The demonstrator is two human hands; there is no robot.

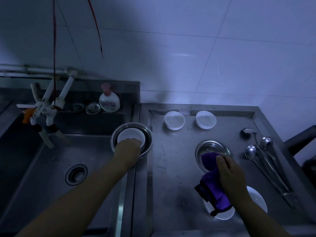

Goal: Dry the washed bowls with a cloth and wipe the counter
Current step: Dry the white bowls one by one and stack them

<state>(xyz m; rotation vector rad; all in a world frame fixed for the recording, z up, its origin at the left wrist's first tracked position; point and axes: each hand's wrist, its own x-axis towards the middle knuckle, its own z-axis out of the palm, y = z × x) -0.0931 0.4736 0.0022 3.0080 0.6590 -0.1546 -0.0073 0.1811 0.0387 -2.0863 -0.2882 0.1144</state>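
A steel bowl (148, 135) sits in the sink's right corner with a white bowl (131, 134) nested inside it. My left hand (128, 148) reaches into it and grips the white bowl's near rim. My right hand (229, 171) holds a purple cloth (212, 183), its upper end lying in a second steel bowl (208, 147) on the counter (172, 185). The cloth hangs down over a white plate (256, 200) near the front edge. Two small white bowls (174, 120) (206, 119) stand at the back of the counter.
Several steel spoons and ladles (263, 156) lie on the counter's right side. Water drops (162, 168) dot the counter. The sink (51, 168) has a drain (76, 175), taps (42, 115) at the back left, and a soap bottle (109, 100) on its ledge.
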